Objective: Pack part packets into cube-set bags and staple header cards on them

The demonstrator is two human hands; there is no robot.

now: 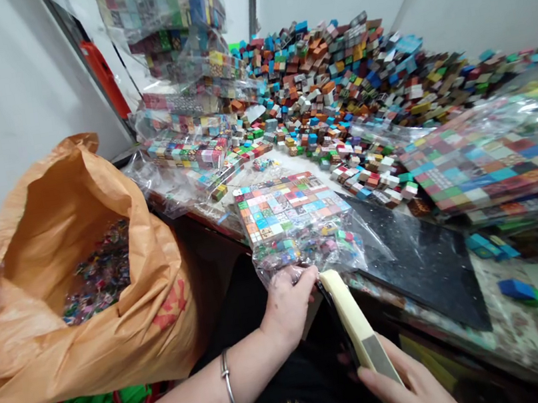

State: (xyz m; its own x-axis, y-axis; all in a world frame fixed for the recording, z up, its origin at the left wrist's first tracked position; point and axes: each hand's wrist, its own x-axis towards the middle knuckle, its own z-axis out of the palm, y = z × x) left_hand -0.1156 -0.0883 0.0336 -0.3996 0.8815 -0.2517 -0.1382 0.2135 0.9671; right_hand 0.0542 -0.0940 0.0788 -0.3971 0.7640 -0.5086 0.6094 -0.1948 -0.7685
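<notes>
My left hand (289, 306) is closed on the gathered near end of a clear plastic bag (306, 246). Inside the bag, small patterned blocks lie in a flat grid, with loose colourful pieces at the near end. My right hand (412, 382) grips a long cream-and-black stapler (351, 314) with a grey patch. Its tip is right beside my left thumb, at the bunched plastic. Whether its jaws touch the plastic is hidden.
A big heap of loose blocks (331, 77) covers the back of the table. Bagged blocks are stacked at the left (184, 106) and lie in another pile at the right (494, 154). An orange sack (159, 278) holding small pieces stands left. A black board (425, 266) lies on the table.
</notes>
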